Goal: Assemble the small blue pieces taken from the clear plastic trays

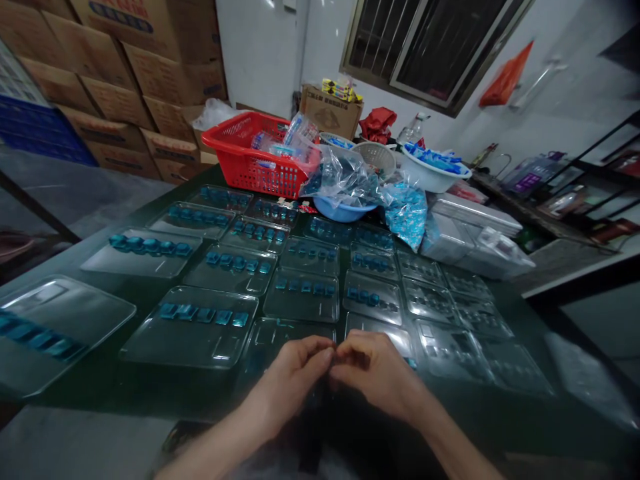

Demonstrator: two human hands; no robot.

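Note:
My left hand (pixel 301 367) and my right hand (pixel 376 365) meet at the front of the dark green table (pixel 165 395). Thumb and fingers of each are pinched together, tip to tip; whatever lies between them is too small or hidden to make out. Just behind them are a clear plastic blister tray (pixel 265 333) with a bit of teal in it and another clear tray (pixel 367 325), partly covered by my right hand. Left of my hands a clear tray (pixel 187 347) carries a row of teal pieces (pixel 205 314). Beyond, one tray (pixel 387 319) has teal pieces only in its left part.
Rows of similar trays cover the table, those at the right (pixel 445 347) showing no teal pieces. Behind them stand a red basket (pixel 235 153), a blue bowl (pixel 345 210) under clear plastic bags, and a white basin (pixel 435 175) of blue items. Cardboard boxes (pixel 95 60) are stacked at left.

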